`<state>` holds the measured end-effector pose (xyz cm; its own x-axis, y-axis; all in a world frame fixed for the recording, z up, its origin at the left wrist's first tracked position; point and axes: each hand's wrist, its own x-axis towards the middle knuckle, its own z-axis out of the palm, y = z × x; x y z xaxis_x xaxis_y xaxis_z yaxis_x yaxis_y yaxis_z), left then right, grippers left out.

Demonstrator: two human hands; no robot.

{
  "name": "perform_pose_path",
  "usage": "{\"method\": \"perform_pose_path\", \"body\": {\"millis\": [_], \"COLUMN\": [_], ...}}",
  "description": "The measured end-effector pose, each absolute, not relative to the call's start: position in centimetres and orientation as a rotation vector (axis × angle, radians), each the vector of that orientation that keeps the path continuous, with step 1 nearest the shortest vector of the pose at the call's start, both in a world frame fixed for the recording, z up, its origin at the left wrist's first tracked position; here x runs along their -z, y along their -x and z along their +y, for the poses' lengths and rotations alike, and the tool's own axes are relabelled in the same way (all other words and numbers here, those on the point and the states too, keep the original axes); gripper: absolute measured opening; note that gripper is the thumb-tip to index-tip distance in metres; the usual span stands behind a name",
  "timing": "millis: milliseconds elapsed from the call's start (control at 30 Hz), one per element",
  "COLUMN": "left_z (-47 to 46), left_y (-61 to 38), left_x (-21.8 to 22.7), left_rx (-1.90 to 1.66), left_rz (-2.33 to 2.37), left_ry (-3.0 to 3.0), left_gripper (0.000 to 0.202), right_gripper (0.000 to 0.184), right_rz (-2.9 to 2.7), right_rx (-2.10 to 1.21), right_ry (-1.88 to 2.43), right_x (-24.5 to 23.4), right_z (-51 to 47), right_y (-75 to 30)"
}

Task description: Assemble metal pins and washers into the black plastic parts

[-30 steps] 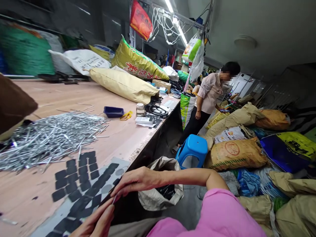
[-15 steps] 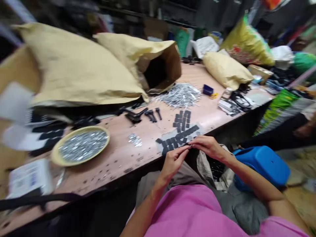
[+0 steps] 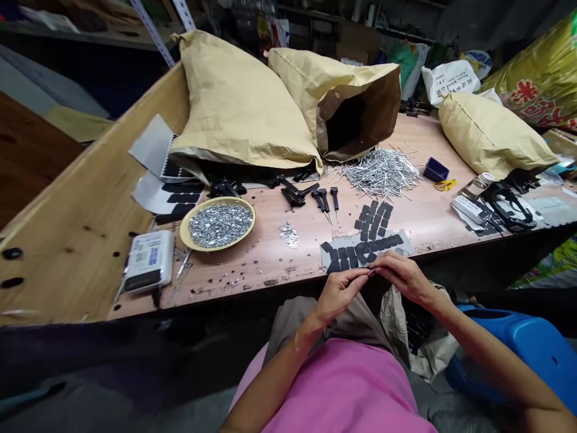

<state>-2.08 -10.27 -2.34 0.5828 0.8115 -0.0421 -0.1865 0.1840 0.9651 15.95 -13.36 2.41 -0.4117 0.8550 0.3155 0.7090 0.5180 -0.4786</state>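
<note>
My left hand (image 3: 339, 292) and my right hand (image 3: 403, 276) meet at the near edge of the wooden table (image 3: 270, 264), fingertips pinched together on something small that I cannot make out. Just beyond them lies a grey backing sheet with black adhesive pads (image 3: 360, 248). More loose black pads (image 3: 374, 216) lie a little farther in. A pile of silver metal pins (image 3: 381, 171) sits behind those. A yellow dish of small silver parts (image 3: 217, 223) stands to the left, with a small heap of silver bits (image 3: 288, 233) between dish and pads.
Large tan paper sacks (image 3: 238, 114) lie at the back, one open sack (image 3: 351, 114) facing me. Black-handled tools (image 3: 311, 195), a white box (image 3: 148, 260), a blue tray (image 3: 435, 169), black rings (image 3: 511, 201) and a grey bag (image 3: 417, 328) by my knee. A blue stool (image 3: 518, 355) stands at right.
My view has swung from the right side of the room, where a person stood, back down to the table. My hands stay together, pinched at the table's edge.
</note>
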Motion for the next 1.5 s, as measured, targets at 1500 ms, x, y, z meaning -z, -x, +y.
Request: {"method": "perform_pose_path", "body": {"millis": [1500], "left_z": [-11.9], "left_y": [1.3], "left_x": [1.5], "left_rx": [-0.376], "left_rz": [0.917], "left_ry": [-0.842], "left_gripper": [0.076], "right_gripper": [0.011], "right_rz": [-1.917], "right_rx": [-0.856], "right_ry": [1.565], "right_x": [-3.2], "right_z": [-15.9], "right_y": [-15.7]}}
